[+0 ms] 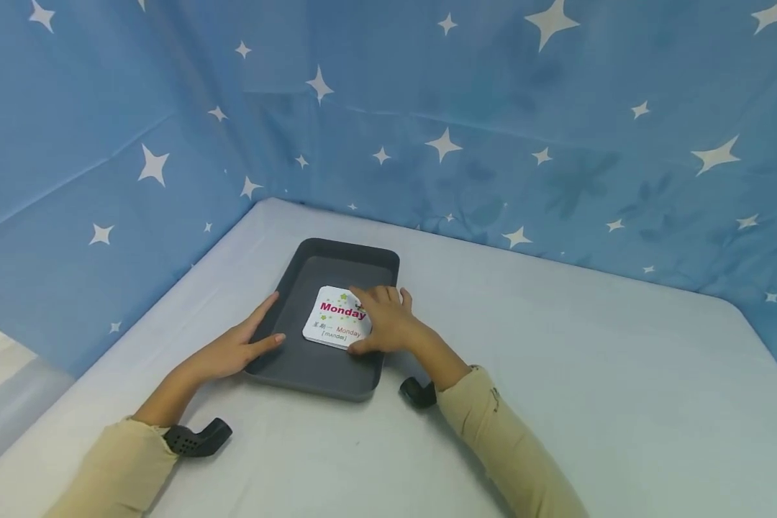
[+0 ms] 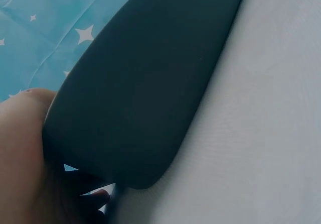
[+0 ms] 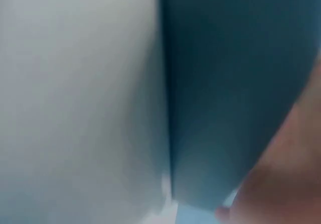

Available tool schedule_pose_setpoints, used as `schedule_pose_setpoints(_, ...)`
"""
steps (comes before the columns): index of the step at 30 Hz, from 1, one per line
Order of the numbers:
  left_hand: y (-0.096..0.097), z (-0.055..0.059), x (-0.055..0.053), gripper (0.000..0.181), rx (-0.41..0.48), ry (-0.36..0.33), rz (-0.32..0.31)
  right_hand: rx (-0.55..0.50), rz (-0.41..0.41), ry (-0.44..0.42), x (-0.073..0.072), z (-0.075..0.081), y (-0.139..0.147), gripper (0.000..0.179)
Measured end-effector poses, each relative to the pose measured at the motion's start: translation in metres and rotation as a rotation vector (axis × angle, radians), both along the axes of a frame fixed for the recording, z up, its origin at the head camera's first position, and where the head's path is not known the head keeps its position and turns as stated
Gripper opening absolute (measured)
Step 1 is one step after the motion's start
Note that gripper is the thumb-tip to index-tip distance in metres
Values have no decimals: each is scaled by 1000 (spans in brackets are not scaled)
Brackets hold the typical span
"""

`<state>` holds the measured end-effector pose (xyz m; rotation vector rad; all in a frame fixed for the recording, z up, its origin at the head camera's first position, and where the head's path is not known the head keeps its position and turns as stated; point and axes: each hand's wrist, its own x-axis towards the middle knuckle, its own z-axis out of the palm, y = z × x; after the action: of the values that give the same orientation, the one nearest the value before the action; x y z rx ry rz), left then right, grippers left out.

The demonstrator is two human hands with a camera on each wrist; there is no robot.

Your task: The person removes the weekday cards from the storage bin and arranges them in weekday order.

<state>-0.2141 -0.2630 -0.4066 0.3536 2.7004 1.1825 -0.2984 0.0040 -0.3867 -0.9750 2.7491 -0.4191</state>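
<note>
A dark grey rectangular tray (image 1: 339,378) lies on the white table, its long side slanting away from me. In it rests a small stack of white cards with rounded corners; the top card (image 1: 337,316) reads "Monday" in red, with green stars and Chinese characters. My right hand (image 1: 388,320) reaches over the tray's right rim and holds the cards' right edge between thumb and fingers, hiding that edge. At the left rim, my left hand (image 1: 229,349) holds the tray, thumb over the inside. Both wrist views mostly show the tray's dark outer wall (image 2: 135,83).
Around the tray spreads the white tabletop (image 1: 557,374). A blue curtain with white stars (image 1: 492,108) hangs along the back and left. Black curved devices (image 1: 197,437) are worn at both wrists, close above the table.
</note>
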Motion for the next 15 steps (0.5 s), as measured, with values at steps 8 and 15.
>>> schedule_pose_setpoints(8,4,-2,-2,76,-27,-8,16,-120,10,-92,-6,15,19,91)
schedule_pose_setpoints(15,4,-1,-2,75,-27,-14,30,-173,28,-87,-9,24,32,89)
